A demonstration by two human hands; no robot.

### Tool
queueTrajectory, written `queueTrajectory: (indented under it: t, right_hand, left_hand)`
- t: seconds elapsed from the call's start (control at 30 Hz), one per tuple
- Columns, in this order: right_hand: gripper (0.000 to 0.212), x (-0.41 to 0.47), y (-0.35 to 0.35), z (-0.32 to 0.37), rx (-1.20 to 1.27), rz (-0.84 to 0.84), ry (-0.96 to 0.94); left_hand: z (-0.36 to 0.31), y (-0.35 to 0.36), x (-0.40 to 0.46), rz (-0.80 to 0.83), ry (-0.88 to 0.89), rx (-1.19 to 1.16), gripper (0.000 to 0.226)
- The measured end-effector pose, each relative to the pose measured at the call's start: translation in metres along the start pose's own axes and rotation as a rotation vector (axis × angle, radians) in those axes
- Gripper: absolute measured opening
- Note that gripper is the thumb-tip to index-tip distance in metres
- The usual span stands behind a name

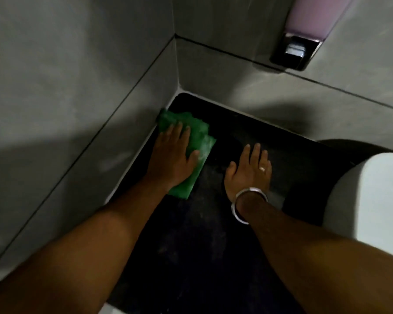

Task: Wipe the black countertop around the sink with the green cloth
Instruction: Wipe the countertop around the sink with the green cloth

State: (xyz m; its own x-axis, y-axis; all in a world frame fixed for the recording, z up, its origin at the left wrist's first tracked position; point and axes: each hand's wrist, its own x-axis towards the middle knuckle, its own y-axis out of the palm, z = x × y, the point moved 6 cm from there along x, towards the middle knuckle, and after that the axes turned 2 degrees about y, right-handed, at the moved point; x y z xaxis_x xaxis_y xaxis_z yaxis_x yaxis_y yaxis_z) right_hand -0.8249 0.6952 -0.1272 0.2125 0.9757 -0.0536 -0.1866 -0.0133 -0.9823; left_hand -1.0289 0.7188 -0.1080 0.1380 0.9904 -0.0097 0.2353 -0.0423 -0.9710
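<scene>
The black countertop fills the corner between two grey walls. A folded green cloth lies on it against the left wall, near the back corner. My left hand presses flat on the cloth, fingers spread over it. My right hand rests flat on the bare countertop a little to the right, fingers apart, holding nothing. It wears a ring, and a metal bangle sits on the wrist. The white sink stands at the right edge, partly cut off.
Grey tiled walls close in the counter at the left and back. A soap dispenser with a pink body and chrome base hangs on the back wall above the right side. The counter's front edge shows at bottom left.
</scene>
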Motion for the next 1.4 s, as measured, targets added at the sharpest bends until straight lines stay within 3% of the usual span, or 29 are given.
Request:
queueTrajectory:
  t: [0.23,0.43,0.53,0.67,0.8,0.87,0.93,1.03,1.13,1.2,1.3,1.4]
  right_hand:
    - [0.066,-0.007,-0.008,0.003,0.056,-0.013,-0.027]
    - [0.068,0.005,-0.007,0.004,0.070,-0.030,-0.051]
    - [0.069,0.003,0.000,-0.001,0.069,0.004,-0.046]
    - [0.069,0.000,0.002,-0.001,0.071,-0.015,-0.052]
    - [0.069,0.006,0.004,-0.001,0.051,0.003,-0.047]
    - [0.069,0.007,0.006,-0.002,0.052,-0.003,-0.043]
    - [0.069,0.006,0.005,-0.002,0.046,-0.015,-0.041]
    - [0.068,0.005,0.002,-0.002,0.046,-0.024,-0.053]
    - [0.068,0.003,0.001,0.000,0.031,-0.009,-0.060]
    - [0.068,0.003,0.000,0.001,0.020,-0.002,-0.061]
    - [0.068,0.004,0.000,-0.001,0.016,0.018,-0.053]
    - [0.068,0.004,0.000,-0.002,0.008,0.019,-0.043]
  left_hand:
    - [0.070,-0.007,-0.261,0.023,-0.178,0.074,0.073]
    - [0.068,-0.007,-0.242,0.068,-0.169,0.179,0.073]
    - [0.011,0.013,-0.249,0.043,-0.230,0.133,0.079]
    - [-0.111,0.051,-0.280,0.052,0.074,-0.042,0.078]
    - [-0.053,0.033,-0.285,0.117,0.311,0.063,0.070]
    - [0.019,0.006,-0.279,0.067,0.179,0.158,0.067]
    - [0.067,-0.010,-0.276,0.030,-0.076,0.147,0.069]
    - [0.042,0.006,-0.275,0.010,-0.372,0.104,0.075]
    - [0.000,0.018,-0.269,0.003,-0.500,0.040,0.079]
    - [0.003,0.013,-0.271,-0.027,-0.564,-0.020,0.079]
    - [0.024,0.011,-0.314,-0.097,-0.828,-0.095,0.076]
    - [0.037,0.038,-0.370,-0.087,-1.129,-0.500,0.053]
